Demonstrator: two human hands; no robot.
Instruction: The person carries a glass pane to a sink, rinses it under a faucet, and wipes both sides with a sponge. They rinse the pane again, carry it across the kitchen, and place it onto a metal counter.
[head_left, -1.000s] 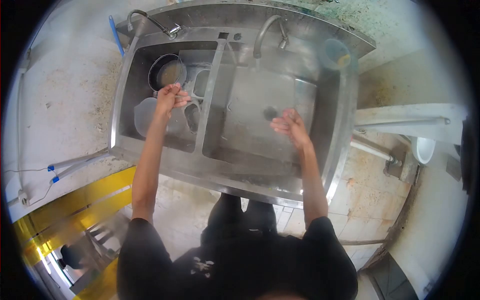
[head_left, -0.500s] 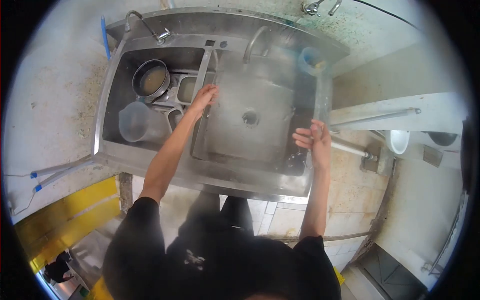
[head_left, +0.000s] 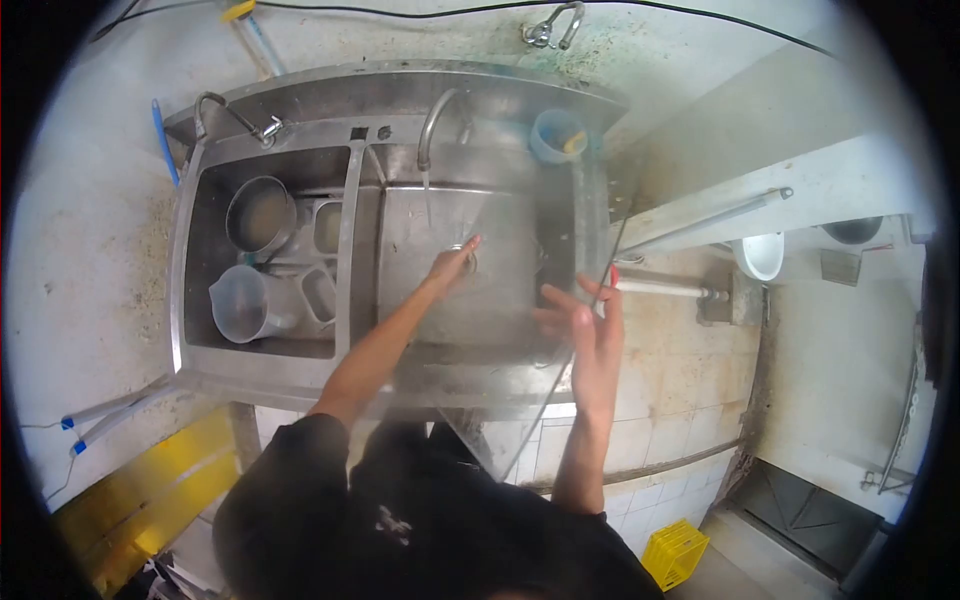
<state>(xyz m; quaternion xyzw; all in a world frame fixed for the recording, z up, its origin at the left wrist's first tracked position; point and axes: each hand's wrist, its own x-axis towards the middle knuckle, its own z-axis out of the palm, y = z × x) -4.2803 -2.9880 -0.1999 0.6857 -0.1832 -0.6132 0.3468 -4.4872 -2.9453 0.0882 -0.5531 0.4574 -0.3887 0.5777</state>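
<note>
A clear, hazy panel (head_left: 520, 400) is tilted over the right basin and the sink's front rim, its lower corner hanging past the rim. My right hand (head_left: 590, 335) grips the panel's right edge, the thumb on one side and the fingers blurred behind it. Above the drain, my left hand (head_left: 453, 268) is closed at what looks like the panel's opposite edge, which is hard to make out. Behind both hands is the right basin (head_left: 400, 220) of the steel sink. A thin stream of water runs from its faucet (head_left: 432, 130).
In the left basin are a round pot (head_left: 260, 215), a clear plastic jug (head_left: 238, 305) and rectangular metal pans (head_left: 320, 293). A bluish container (head_left: 556, 135) stands at the back right corner. A yellow crate (head_left: 674, 553) sits on the floor, lower right.
The panel has gone from lying broadly across the right basin to a steeper tilt. My left hand has moved right relative to the sink, nearer my right hand. The water stream now shows.
</note>
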